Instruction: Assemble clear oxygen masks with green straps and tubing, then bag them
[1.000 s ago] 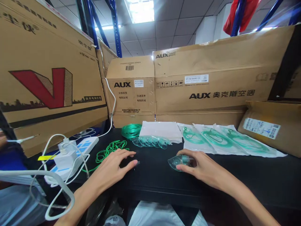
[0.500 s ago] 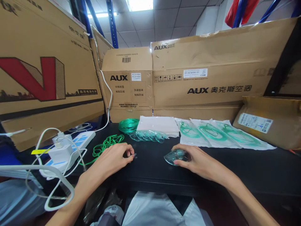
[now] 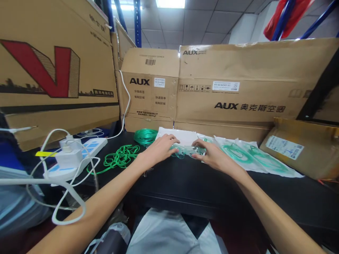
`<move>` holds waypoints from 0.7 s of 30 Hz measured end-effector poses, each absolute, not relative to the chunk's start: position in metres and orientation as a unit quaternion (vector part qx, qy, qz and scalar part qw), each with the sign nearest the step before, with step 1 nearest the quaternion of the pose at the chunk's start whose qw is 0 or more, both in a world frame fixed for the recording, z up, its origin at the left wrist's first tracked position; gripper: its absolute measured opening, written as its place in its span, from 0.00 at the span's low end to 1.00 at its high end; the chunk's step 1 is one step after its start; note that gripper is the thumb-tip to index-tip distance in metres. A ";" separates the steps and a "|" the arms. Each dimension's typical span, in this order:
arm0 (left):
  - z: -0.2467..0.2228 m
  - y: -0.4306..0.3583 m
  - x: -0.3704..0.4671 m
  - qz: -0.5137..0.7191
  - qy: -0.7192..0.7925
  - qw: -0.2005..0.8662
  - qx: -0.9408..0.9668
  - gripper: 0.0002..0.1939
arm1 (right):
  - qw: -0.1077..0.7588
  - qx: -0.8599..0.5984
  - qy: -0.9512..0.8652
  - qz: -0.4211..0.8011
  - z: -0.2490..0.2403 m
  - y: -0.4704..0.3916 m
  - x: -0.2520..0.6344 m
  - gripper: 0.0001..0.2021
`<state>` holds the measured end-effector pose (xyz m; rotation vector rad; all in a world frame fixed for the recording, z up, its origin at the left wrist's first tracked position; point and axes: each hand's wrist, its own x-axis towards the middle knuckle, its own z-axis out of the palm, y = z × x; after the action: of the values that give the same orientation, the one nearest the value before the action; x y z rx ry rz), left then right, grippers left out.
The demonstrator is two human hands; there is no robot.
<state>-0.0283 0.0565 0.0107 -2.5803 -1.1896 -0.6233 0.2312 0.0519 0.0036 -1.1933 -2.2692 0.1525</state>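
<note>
Both hands reach to the row of clear green masks (image 3: 180, 153) at the front of the stack of white bags (image 3: 182, 135). My left hand (image 3: 164, 147) is over the left part of the row, its fingers curved and apart; whether it grips a mask cannot be made out. My right hand (image 3: 209, 153) has its thumb and fingers closed around a clear mask (image 3: 199, 150) at the row's right end. Green tubing (image 3: 145, 137) lies coiled left of the bags, and a tangle of green cord (image 3: 120, 156) lies nearer my left forearm.
White bags with coiled green tubing (image 3: 238, 151) lie at the right, beside a brown parcel (image 3: 299, 148). A power strip (image 3: 92, 148) with plugs and looping white cables stands at the left. Large cardboard boxes (image 3: 227, 102) line the back of the black table (image 3: 169, 187).
Both hands have moved forward and closer together, to the mask row. The mask in my right hand has travelled from the open table to the row's right end. The view has shifted slightly.
</note>
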 end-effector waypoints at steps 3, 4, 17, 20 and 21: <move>0.005 0.079 -0.027 -0.199 -0.405 0.097 -0.887 0.15 | 0.306 -0.437 -0.844 0.047 0.005 0.082 0.222 0.17; 0.002 0.084 -0.028 -0.198 -0.405 0.090 -0.888 0.15 | 0.311 -0.435 -0.844 0.048 0.003 0.090 0.220 0.17; -0.004 0.093 -0.037 -0.215 -0.393 0.041 -0.893 0.17 | 0.237 -0.424 -0.872 0.061 0.003 0.089 0.214 0.20; -0.004 0.093 -0.037 -0.217 -0.392 0.038 -0.893 0.17 | 0.207 -0.429 -0.878 0.043 0.007 0.087 0.210 0.21; -0.004 0.093 -0.037 -0.218 -0.393 0.037 -0.893 0.17 | 0.195 -0.430 -0.881 0.039 0.008 0.086 0.209 0.20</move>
<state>-0.0369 0.0930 -0.0045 -2.7398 -1.2050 -0.6683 0.2086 0.0860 0.0078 -1.2055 -2.4691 0.1103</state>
